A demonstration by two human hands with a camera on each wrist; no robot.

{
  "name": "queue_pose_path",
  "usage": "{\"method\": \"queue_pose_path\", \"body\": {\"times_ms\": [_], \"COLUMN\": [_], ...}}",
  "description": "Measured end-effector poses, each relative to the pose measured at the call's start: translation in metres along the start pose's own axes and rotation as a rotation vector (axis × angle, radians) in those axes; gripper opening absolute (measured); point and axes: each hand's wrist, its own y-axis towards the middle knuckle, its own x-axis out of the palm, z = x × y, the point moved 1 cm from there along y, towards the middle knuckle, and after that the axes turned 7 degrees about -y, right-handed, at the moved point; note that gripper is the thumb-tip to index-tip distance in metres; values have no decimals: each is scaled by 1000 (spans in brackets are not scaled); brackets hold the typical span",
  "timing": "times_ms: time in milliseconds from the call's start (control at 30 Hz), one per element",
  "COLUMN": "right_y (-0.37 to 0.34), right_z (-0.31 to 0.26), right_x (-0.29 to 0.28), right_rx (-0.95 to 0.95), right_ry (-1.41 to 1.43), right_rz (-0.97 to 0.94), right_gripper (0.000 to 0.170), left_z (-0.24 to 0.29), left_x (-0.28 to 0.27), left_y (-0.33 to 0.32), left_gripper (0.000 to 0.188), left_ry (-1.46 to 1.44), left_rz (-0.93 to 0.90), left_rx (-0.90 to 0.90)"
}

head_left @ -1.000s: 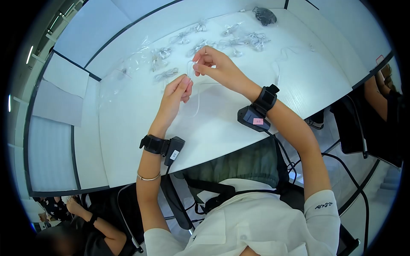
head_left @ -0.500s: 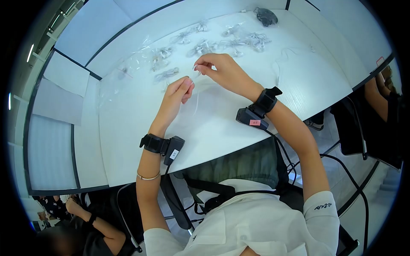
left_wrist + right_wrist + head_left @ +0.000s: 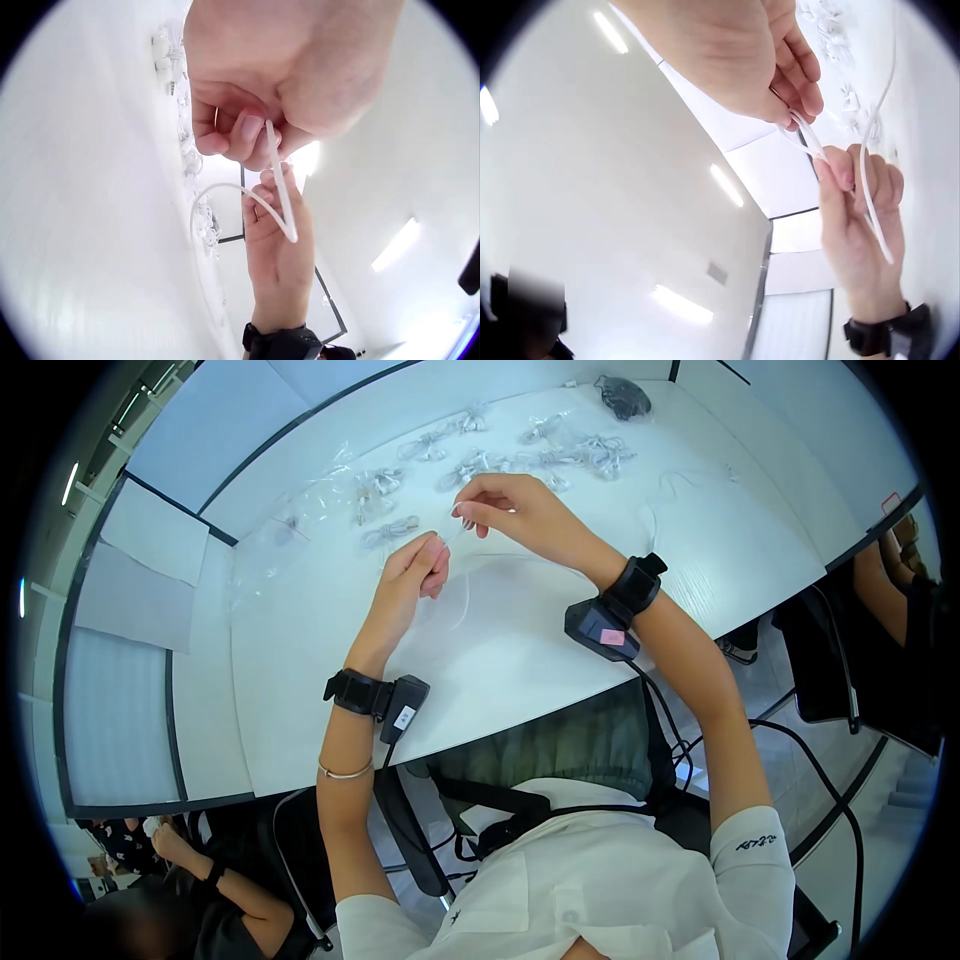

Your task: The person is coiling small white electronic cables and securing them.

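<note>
Both hands hold a thin white cable above the table. My left hand pinches it between thumb and curled fingers, and a bent length hangs out below the fist. My right hand, a little farther right and higher in the head view, pinches a small loop of the same cable between thumb and fingertips. This loop spans the short gap between the two hands in the right wrist view. A slack strand curves down over the white tabletop.
Several bundled white cables in clear bags lie across the back of the white table. One bundle sits just beyond my left hand. A dark bundle lies at the far edge. Partition panels border the table.
Since one second ago the hands have drawn slightly apart, and the cable loop between them has become smaller and tauter. The right wrist has shifted a little to the right.
</note>
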Motion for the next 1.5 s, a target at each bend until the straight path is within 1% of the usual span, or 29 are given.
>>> {"method": "queue_pose_path", "body": {"times_ms": [200,300,400,467,500,600,700,800,900,1000,1133,1167,1267,1367,1467,1500], "right_y": [2,1,1,-1,-2,-2,-2,-6,-6,-7,-14,-15,-16,-14,-15,-15], "right_z": [-3,-6,-6,-11,-13,-13,-9,-17,-14,-16,-18,-16,-6,-6,-13,-12], "right_x": [-4,-6,-5,-3,-2,-1,3,7,15,21,32,31,32,30,27,28], "right_rx": [95,96,-31,-47,-55,-57,-224,-91,-236,-410,-430,-388,-342,-340,-272,-301], "right_ry": [239,237,-5,-96,-142,-182,-353,-329,-385,-575,-661,-609,-572,-578,-643,-641], "right_rz": [-82,-120,-53,-12,8,39,133,203,363,207,-6,-126,-162,-175,-256,-244], "right_gripper": [22,20,18,17,16,15,14,13,13,20,24,19,19,17,16,17], "left_z": [4,5,4,6,6,12,7,1,-5,-12,-15,-14,-13,-15,-17,-17], "left_x": [2,-1,-3,2,3,8,9,6,-2,-8,-10,-10,-7,-8,-9,-10], "left_y": [-3,-4,-2,-4,-5,-7,-5,-2,1,4,3,4,1,3,2,2], "left_gripper": [32,32,32,32,32,32,31,30,29,28,25,25,25,25,25,26], "left_ry": [-47,-72,-29,5,-18,-50,-4,-61,-165,-280,-397,-403,-427,-446,-468,-484], "left_rz": [-47,-88,-115,-117,-128,-167,-135,20,182,283,308,314,318,299,274,264], "left_rx": [1,-11,-25,-54,-39,-52,-19,22,94,122,120,121,113,116,125,129]}}
